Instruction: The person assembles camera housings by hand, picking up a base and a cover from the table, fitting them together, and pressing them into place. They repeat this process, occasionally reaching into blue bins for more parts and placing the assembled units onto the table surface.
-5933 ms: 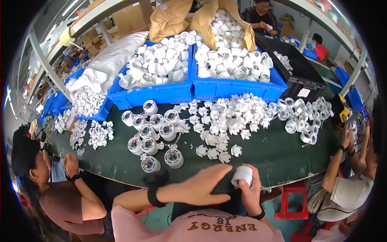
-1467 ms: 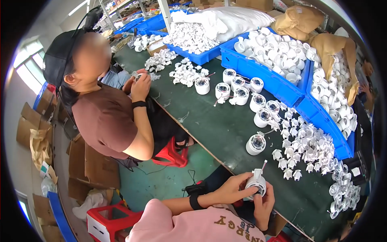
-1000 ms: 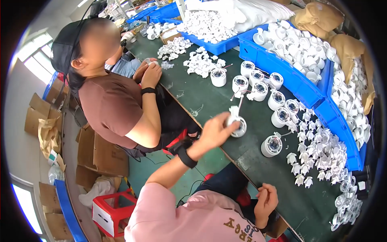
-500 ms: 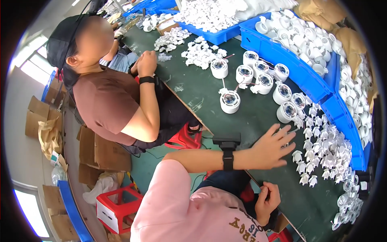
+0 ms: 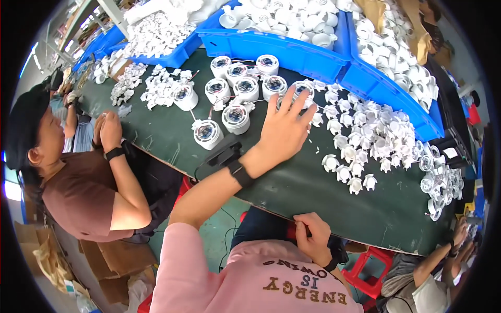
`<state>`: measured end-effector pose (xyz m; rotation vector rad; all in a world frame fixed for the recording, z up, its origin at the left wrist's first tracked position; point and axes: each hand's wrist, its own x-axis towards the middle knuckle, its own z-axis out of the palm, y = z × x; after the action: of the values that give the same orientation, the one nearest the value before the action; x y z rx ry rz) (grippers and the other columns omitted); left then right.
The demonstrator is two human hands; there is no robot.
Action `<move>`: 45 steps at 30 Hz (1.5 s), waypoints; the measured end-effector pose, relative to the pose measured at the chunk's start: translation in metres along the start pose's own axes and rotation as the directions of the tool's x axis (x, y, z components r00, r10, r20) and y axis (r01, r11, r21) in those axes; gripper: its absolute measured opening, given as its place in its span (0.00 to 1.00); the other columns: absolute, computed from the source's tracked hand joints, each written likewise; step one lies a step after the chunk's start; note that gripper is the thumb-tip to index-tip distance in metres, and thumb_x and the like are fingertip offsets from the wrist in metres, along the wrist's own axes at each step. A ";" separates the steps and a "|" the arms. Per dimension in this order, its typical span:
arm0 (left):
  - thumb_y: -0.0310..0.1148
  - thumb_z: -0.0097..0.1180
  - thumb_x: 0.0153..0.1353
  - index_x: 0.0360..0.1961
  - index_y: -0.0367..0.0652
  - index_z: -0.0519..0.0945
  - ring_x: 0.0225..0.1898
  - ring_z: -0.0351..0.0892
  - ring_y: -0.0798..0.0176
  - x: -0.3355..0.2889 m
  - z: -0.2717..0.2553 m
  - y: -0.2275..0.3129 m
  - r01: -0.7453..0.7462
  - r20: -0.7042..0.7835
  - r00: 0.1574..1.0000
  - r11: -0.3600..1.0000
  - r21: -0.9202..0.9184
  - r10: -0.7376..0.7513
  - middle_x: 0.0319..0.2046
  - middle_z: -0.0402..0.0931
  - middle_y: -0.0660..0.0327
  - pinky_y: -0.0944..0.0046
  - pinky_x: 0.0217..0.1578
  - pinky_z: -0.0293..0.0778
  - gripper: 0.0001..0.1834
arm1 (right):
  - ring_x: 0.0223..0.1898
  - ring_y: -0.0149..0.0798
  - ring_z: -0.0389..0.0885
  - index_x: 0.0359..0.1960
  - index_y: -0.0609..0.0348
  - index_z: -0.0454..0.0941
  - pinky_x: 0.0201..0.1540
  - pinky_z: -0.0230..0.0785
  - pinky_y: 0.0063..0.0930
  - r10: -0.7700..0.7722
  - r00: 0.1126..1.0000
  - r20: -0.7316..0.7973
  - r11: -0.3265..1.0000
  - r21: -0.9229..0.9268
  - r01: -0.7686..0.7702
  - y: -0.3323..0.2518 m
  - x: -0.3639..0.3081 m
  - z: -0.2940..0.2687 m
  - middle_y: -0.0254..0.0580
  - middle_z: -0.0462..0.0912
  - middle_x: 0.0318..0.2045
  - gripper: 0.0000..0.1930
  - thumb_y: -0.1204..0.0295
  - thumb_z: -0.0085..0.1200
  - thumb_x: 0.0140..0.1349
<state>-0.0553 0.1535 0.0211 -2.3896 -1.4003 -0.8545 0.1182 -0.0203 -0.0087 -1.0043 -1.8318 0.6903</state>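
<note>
My left hand (image 5: 284, 128) is stretched over the green table with fingers spread, holding nothing visible. Its fingertips overlap a white round housing (image 5: 302, 87) at the right of a group; whether they touch it I cannot tell. Another white housing (image 5: 236, 119), with a circuit board and wires showing in its top, stands just left of the hand. Farther left is a similar housing (image 5: 208, 135), upright like the others. Thin wires run among several of them. My right hand (image 5: 313, 235) is curled closed at the table's front edge, with nothing visible in it.
White claw-shaped plastic parts (image 5: 373, 130) lie heaped at right, beside clear plastic rings (image 5: 441, 182). Blue bins (image 5: 282, 49) of white parts line the back. A co-worker (image 5: 86, 193) sits at left with hands together. A red stool (image 5: 369, 271) stands below the table's edge.
The view has turned rightward. My left hand has moved farther over the table toward the housings. One housing now stands where bare table showed, beside the front-left one. My right hand stays curled.
</note>
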 end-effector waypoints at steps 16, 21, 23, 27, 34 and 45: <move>0.40 0.56 0.57 0.61 0.53 0.69 0.58 0.67 0.51 0.008 0.031 -0.067 0.040 0.002 0.999 0.967 0.251 -0.042 0.56 0.69 0.54 0.39 0.55 0.59 0.29 | 0.19 0.36 0.75 0.34 0.61 0.79 0.20 0.65 0.27 0.055 0.999 0.003 0.998 0.025 -0.055 0.006 -0.005 -0.004 0.40 0.76 0.22 0.07 0.83 0.53 0.54; 0.39 0.56 0.58 0.60 0.55 0.71 0.58 0.68 0.55 0.001 0.022 -0.102 0.013 0.039 0.999 0.952 0.305 -0.026 0.55 0.70 0.58 0.44 0.53 0.63 0.27 | 0.27 0.32 0.76 0.36 0.63 0.77 0.26 0.65 0.24 0.237 0.956 0.176 0.925 0.260 -0.277 -0.008 0.008 -0.042 0.39 0.77 0.28 0.05 0.81 0.53 0.58; 0.39 0.54 0.60 0.64 0.55 0.67 0.60 0.65 0.54 -0.004 0.014 -0.114 -0.003 0.072 0.997 0.965 0.264 -0.016 0.59 0.67 0.57 0.45 0.55 0.59 0.29 | 0.29 0.26 0.76 0.38 0.63 0.77 0.28 0.67 0.21 0.152 0.987 0.060 0.964 0.211 -0.161 0.002 0.007 -0.070 0.35 0.78 0.30 0.05 0.79 0.54 0.61; 0.26 0.53 0.54 0.64 0.49 0.65 0.65 0.57 0.46 -0.010 -0.031 -0.044 0.014 0.148 0.988 0.985 0.173 -0.040 0.64 0.60 0.52 0.46 0.59 0.55 0.33 | 0.32 0.24 0.76 0.42 0.62 0.77 0.34 0.72 0.20 0.381 0.900 -0.213 0.896 -0.156 -0.417 0.033 -0.002 -0.179 0.34 0.79 0.33 0.07 0.79 0.50 0.64; 0.22 0.56 0.45 0.58 0.40 0.69 0.64 0.57 0.40 -0.045 -0.052 0.069 -0.042 0.261 0.958 0.962 -0.271 0.116 0.62 0.59 0.47 0.44 0.58 0.56 0.33 | 0.44 0.60 0.77 0.57 0.56 0.71 0.51 0.68 0.45 0.183 0.847 -0.500 0.390 -0.754 -0.529 0.171 0.003 -0.342 0.61 0.78 0.47 0.25 0.62 0.58 0.58; 0.36 0.61 0.52 0.59 0.44 0.70 0.63 0.56 0.39 -0.039 0.020 0.165 0.040 0.190 0.981 0.920 -0.391 0.038 0.62 0.60 0.50 0.38 0.56 0.54 0.31 | 0.44 0.56 0.80 0.51 0.65 0.69 0.47 0.71 0.42 0.211 0.822 -0.529 0.554 -0.629 -0.546 0.172 0.041 -0.269 0.61 0.80 0.42 0.31 0.49 0.56 0.60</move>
<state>0.0792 0.0509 -0.0039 -2.8415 -1.4069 -1.0080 0.4101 0.1154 -0.0093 -2.0069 -1.5160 -0.1363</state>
